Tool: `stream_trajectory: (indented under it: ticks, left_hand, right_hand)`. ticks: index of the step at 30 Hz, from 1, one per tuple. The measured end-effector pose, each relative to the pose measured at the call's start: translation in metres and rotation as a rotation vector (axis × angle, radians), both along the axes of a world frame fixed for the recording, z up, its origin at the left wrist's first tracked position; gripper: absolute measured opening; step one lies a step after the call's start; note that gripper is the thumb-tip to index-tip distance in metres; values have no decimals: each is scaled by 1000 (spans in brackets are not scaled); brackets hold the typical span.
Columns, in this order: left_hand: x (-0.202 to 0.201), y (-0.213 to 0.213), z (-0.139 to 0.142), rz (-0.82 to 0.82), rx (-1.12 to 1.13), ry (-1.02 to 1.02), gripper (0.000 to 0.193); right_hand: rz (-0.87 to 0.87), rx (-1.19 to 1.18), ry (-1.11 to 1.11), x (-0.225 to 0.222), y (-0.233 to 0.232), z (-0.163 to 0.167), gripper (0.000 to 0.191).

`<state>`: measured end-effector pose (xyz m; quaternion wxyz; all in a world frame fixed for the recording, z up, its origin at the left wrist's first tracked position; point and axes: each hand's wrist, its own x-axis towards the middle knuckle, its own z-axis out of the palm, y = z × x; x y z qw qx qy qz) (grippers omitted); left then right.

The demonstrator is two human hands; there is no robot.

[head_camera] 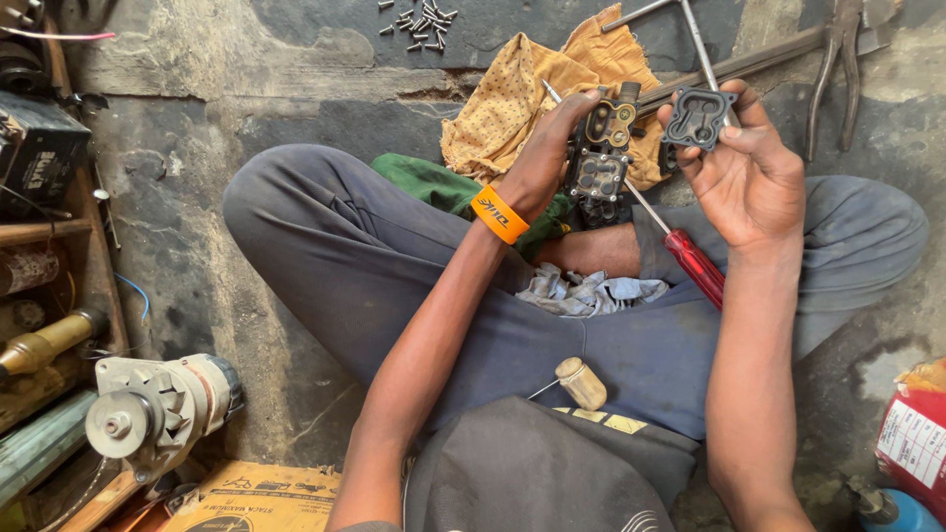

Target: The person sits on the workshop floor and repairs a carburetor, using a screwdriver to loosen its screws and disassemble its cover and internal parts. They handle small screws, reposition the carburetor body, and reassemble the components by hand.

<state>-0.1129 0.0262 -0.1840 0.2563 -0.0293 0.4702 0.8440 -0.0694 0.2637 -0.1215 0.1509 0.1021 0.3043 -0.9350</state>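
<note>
Rough concrete floor, person sitting cross-legged. Left hand [547,148] clamped on a dark metal block [603,158]; right hand [744,172] pinches a flat cover plate [700,116], with a red-handled screwdriver [690,258] alongside. Risk: plate slips from fingertips, drops among scattered screws [419,22]

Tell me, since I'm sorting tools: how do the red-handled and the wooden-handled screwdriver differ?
The red-handled screwdriver has a long, fully visible shaft and lies slanted by the right hand; the wooden-handled screwdriver is stubby, pale, and rests alone on the lap, only a short bit of shaft showing. Neither is gripped by the left hand.
</note>
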Motion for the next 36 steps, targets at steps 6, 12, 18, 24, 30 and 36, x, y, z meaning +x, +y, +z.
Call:
stream_trajectory:
  ticks: [6, 12, 18, 24, 30, 36]
  left_hand:
    - [0, 1, -2, 11, -23, 40, 50]
    - [0, 2, -7, 18, -47, 82, 51]
    - [-2, 4, -11, -3, -109, 108, 51]
    - [0, 4, -20, 17, -199, 297, 47]
    - [8, 10, -34, 13, -407, 597, 31]
    - [12, 24, -37, -12, -60, 300, 40]
  right_hand:
    - [26, -13, 19, 0, -1, 1, 31]
    - [33, -4, 27, 0, -1, 0, 33]
    - [33, 23, 75, 3, 0, -2, 37]
    - [16, 92, 104, 4, -1, -2, 42]
    - [6, 153, 94, 0, -4, 7, 40]
    - [6, 562, 187, 2, -9, 33, 39]
